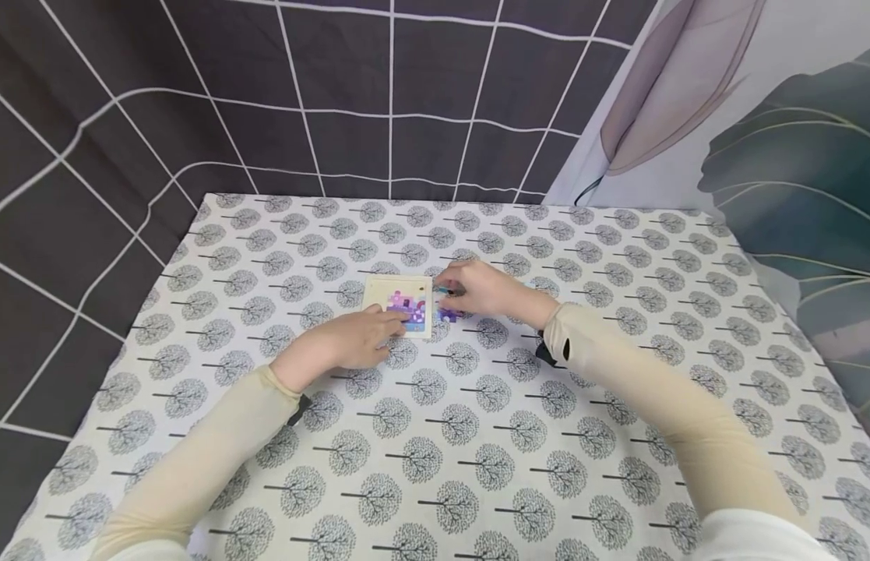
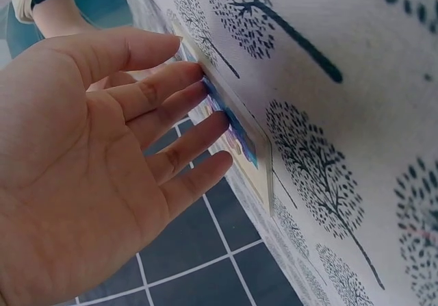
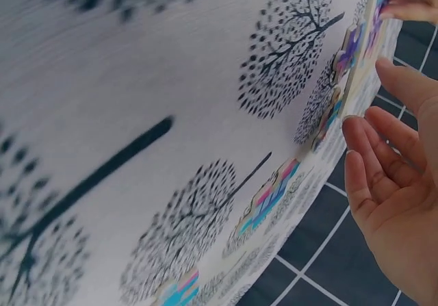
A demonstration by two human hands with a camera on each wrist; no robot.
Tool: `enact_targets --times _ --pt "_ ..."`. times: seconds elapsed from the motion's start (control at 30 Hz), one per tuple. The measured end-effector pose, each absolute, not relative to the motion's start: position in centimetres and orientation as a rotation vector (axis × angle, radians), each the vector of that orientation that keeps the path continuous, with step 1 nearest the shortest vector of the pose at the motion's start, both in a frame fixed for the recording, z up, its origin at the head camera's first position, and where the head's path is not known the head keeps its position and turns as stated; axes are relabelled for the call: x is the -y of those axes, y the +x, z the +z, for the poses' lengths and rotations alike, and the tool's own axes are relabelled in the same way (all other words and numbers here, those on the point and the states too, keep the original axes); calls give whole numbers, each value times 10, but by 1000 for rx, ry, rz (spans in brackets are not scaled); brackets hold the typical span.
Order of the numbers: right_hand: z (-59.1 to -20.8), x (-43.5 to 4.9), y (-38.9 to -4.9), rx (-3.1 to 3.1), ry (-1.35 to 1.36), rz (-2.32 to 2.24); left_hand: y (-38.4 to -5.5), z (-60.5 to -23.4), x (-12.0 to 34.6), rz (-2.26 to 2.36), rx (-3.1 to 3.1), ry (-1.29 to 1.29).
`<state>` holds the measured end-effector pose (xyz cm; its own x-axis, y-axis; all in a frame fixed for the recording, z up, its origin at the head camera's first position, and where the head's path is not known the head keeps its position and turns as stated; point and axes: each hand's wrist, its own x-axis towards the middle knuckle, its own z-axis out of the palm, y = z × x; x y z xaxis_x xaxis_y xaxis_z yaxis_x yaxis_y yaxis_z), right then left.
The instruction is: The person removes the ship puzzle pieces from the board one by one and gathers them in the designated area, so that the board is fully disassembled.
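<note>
Puzzle board (image 1: 376,293) lies flat on the tree-print worktop (image 1: 501,421), partly filled with purple, pink and blue pieces. Left hand (image 1: 360,338): fingers nearly straight, tips at the filled part. Loose pieces (image 3: 268,198) lie beside the board's right edge; right hand (image 1: 485,289) over some, fingers loosely bent, thumb apart. Dark gridded curtain (image 1: 343,70) behind.
</note>
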<state>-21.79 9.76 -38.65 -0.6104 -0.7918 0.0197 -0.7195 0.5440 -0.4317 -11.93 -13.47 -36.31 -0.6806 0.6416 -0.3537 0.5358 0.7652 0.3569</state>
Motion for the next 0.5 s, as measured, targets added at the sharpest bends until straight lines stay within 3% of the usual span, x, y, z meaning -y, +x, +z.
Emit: enact_targets --times 0.5 --pt "-390 -70 -219 -2578 -1326 -624 -116 -367 136 313 -2512 873"
